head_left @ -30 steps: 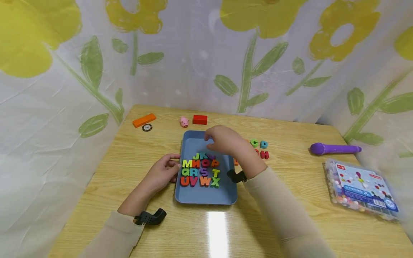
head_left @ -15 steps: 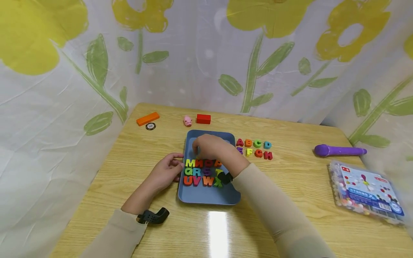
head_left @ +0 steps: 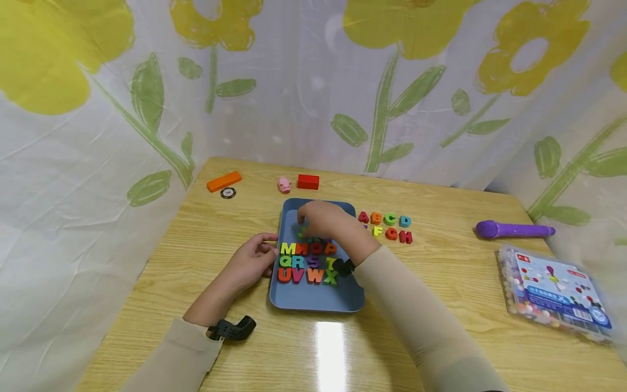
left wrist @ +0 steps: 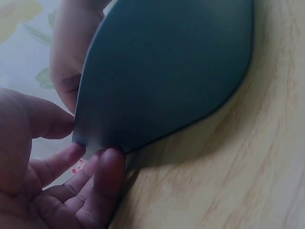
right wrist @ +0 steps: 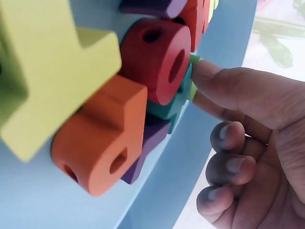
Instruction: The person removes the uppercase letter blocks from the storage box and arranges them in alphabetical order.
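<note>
A blue tray [head_left: 317, 302] holds several coloured toy letters in rows. My right hand [head_left: 325, 220] is over its far part, thumb and index finger pinching the green letter J [right wrist: 194, 90]. Beside that J stands a teal letter K [right wrist: 169, 107], with a purple letter L [right wrist: 150, 143] further along. In the right wrist view a red letter O [right wrist: 159, 57] and an orange letter P [right wrist: 105, 136] are closer. At the tray's left side my left hand [head_left: 251, 258] holds the edge, thumb and fingertips against the wall. The J is mostly hidden behind the right fingers.
Right of the tray lie two rows of letters, among them a red H [head_left: 405, 237]. Behind are a red block [head_left: 308, 182], a pink pig [head_left: 284, 185], an orange bar [head_left: 223, 181] and a round chip [head_left: 227, 193]. A purple stick [head_left: 514, 230] and plastic case [head_left: 558, 294] lie right.
My right hand has come down and left from above the tray's far right to the J, then shifted slightly in the last half second. The left hand stays on the tray edge.
</note>
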The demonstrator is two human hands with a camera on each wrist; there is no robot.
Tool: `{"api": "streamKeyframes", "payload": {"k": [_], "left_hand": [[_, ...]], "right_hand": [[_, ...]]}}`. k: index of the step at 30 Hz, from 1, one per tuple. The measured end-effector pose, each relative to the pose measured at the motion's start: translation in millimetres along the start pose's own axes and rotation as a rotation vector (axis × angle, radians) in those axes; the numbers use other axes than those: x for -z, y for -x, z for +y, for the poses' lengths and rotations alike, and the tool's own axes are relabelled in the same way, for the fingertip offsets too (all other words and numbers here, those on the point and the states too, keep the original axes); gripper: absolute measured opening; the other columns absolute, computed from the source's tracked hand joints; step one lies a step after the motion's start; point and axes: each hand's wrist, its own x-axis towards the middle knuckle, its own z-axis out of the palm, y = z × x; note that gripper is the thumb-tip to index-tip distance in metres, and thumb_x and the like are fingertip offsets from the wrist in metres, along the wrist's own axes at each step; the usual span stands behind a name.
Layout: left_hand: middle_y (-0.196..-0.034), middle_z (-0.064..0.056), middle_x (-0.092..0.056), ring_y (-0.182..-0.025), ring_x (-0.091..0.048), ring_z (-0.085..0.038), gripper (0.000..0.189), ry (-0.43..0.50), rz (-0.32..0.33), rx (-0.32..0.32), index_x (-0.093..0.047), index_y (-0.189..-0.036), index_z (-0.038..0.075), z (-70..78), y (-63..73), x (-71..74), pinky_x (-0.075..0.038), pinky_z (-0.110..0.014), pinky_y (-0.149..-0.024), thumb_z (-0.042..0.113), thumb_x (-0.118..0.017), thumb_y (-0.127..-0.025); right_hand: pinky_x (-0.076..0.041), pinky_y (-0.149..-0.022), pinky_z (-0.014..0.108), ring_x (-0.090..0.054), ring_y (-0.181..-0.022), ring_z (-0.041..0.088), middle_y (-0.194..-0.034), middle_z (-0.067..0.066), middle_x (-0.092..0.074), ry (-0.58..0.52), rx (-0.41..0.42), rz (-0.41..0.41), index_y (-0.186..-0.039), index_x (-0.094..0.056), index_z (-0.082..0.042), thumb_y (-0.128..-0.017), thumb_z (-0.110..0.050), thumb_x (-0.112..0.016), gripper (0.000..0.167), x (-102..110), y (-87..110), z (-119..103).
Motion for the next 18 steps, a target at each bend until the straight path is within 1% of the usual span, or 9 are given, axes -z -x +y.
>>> {"api": "streamKeyframes", "payload": {"k": [5, 9, 15, 18], "left_hand": [[-0.128, -0.02, -0.065, -0.094, -0.068, -0.022, 0.044, 0.007, -0.003, -0.006, -0.053, -0.155, 0.008, 0.1, 0.6, 1.5, -0.061, -0.032, -0.077, 0.018, -0.059, -0.112], [-0.128, -0.021, -0.066, -0.094, -0.068, -0.022, 0.045, 0.009, -0.004, -0.012, -0.053, -0.155, 0.007, 0.9, 1.5, 2.3, -0.061, -0.032, -0.077, 0.017, -0.059, -0.112], [-0.128, -0.02, -0.067, -0.095, -0.068, -0.022, 0.045, -0.008, -0.003, -0.009, -0.053, -0.156, 0.007, 1.7, 2.3, 2.4, -0.061, -0.032, -0.078, 0.018, -0.059, -0.112], [-0.129, -0.02, -0.067, -0.095, -0.068, -0.022, 0.045, -0.011, -0.002, -0.008, -0.053, -0.156, 0.008, 1.0, 1.8, 2.6, -0.061, -0.032, -0.078, 0.019, -0.059, -0.112]], "right_hand": [[-0.059, -0.101, 0.043, -0.065, -0.108, 0.023, -0.131, 0.006, -0.074, -0.002, -0.008, -0.011, -0.126, -0.077, -0.013, -0.101, -0.027, -0.08, 0.029, -1.6, -1.3, -3.1], [-0.059, -0.103, 0.043, -0.066, -0.11, 0.021, -0.129, 0.005, -0.075, 0.016, -0.012, -0.018, -0.125, -0.078, -0.014, -0.102, -0.027, -0.079, 0.027, -4.3, -3.9, -3.6], [-0.059, -0.099, 0.042, -0.066, -0.106, 0.021, -0.122, 0.002, -0.076, 0.032, 0.009, -0.012, -0.12, -0.079, -0.017, -0.102, -0.022, -0.077, 0.018, -9.0, -8.9, -0.8], [-0.059, -0.098, 0.041, -0.065, -0.104, 0.021, -0.121, 0.002, -0.076, 0.035, 0.015, -0.011, -0.119, -0.08, -0.017, -0.103, -0.021, -0.076, 0.016, -9.6, -9.9, -0.6]]}}
